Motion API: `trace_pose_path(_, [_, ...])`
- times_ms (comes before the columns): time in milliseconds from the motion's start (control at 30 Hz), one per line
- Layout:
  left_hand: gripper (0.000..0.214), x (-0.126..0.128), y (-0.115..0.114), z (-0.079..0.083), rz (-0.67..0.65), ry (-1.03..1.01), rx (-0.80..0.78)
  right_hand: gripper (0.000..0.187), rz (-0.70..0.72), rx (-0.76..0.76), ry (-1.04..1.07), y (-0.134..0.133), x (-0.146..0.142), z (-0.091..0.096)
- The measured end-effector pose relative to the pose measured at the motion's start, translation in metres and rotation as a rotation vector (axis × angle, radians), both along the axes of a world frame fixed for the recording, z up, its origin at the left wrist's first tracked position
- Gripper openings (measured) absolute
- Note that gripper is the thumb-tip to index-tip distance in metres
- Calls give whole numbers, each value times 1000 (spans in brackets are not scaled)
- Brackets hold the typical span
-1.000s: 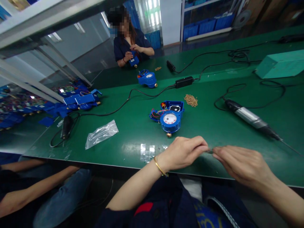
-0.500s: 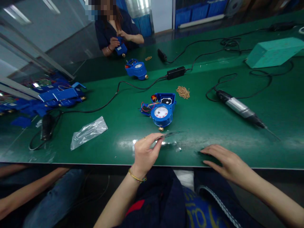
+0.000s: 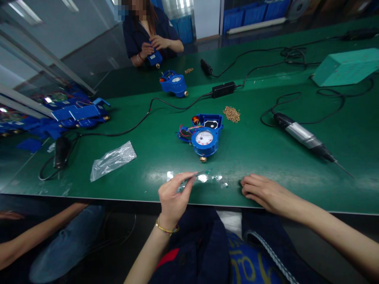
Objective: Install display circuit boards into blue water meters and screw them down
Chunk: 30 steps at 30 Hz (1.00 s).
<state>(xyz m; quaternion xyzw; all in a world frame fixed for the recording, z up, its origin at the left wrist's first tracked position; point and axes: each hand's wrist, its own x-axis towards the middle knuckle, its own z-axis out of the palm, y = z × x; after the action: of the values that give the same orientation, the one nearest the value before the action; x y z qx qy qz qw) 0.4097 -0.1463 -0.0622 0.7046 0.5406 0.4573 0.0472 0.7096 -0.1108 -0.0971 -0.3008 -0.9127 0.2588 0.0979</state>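
One thin strip of clear glossy plastic film is pinched at its near end between thumb and forefinger of the left hand, just above the near edge of the green matte bench mat. Its long axis runs left to right, tilting slightly away from the person; the free end points toward the right hand. Film looks limp and crinkled and catches glare, so its exact outline is hard to fix. More clear scraps lie on the mat just beyond it.

Right hand: fingers loosely curled, tips resting on the mat, holding nothing visible. It lies apart from the film's free end, to the right. Left hand is the nearer, being closed on the film.

Just beyond the film sits a blue round plastic water meter with a white dial, housing open, red and other coloured wires exposed, a brass fitting facing the person. Behind it to the right, a small heap of brass screws. Farther right, a black-and-silver electric screwdriver lies on its side, cable looped behind. Left, a crumpled clear plastic bag.

Across the bench a co-worker's hands hold another blue meter part.
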Motion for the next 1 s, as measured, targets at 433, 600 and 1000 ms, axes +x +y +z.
trace_pose_path(433, [16, -6, -10, -7, -79, -22, -83, 25, 34, 2, 45, 2, 1, -7])
trace_pose_path(600, [15, -5, -13, -9, -105, -34, -116, 27, 61, 15, 29, 5, -2, -1])
trace_pose_path(1000, [22, 5, -17, -4, -385, 125, 35, 24, -107, -315, 253, 7, 14, 6])
